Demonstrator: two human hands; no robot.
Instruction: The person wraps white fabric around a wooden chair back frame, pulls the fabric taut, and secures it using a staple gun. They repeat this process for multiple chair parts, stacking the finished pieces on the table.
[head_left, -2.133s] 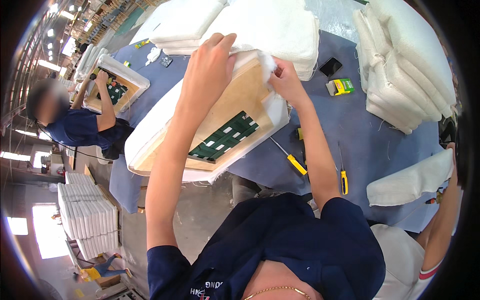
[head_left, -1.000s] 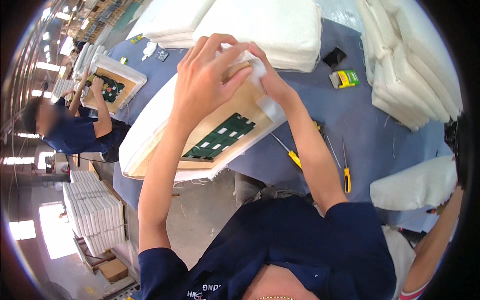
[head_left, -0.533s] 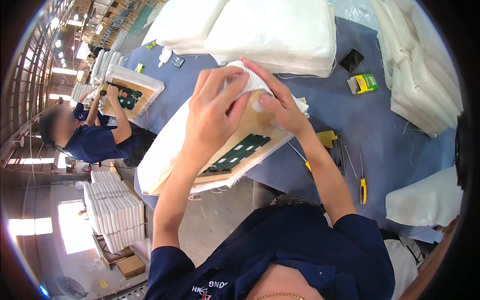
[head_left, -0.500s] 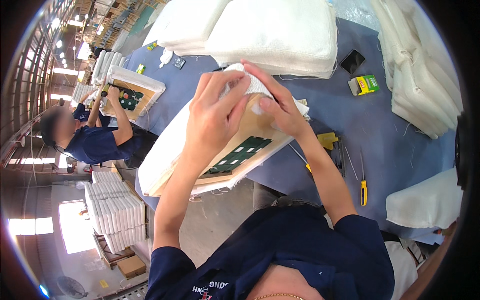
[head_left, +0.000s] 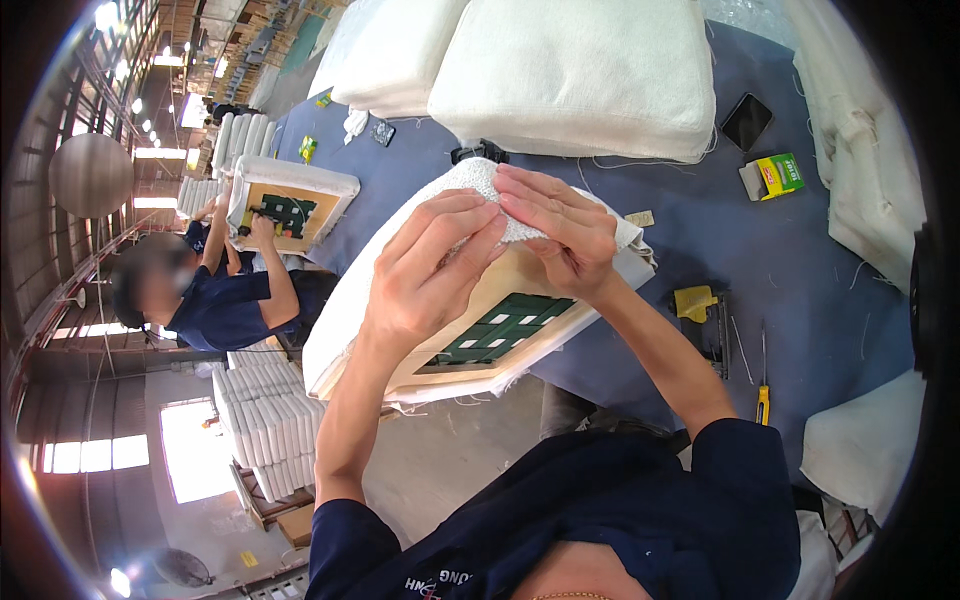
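Note:
A seat cushion (head_left: 355,285) covered in white fabric stands tilted before me, its underside toward me. That side shows a wooden frame (head_left: 400,385) and green webbing (head_left: 495,330) across its opening. Both hands meet at its upper corner, where the white fabric cover (head_left: 482,178) folds over. My left hand (head_left: 425,265) is closed on the fabric, fingertips pressed against the fold. From the other side, my right hand (head_left: 565,228) has its fingers together over the same fabric, thumb tucked beneath and partly hidden.
Large white cushions (head_left: 580,75) lie at the back, beside a phone (head_left: 747,122) and a yellow-green box (head_left: 778,176). On the right are a yellow-handled screwdriver (head_left: 763,400) and a black-and-yellow tool (head_left: 700,305). A co-worker (head_left: 235,305) handles another seat (head_left: 325,205) at left.
My right fingers have come down over the corner and lie closer to the left ones, with the fabric folded further over the wood. The view has shifted slightly.

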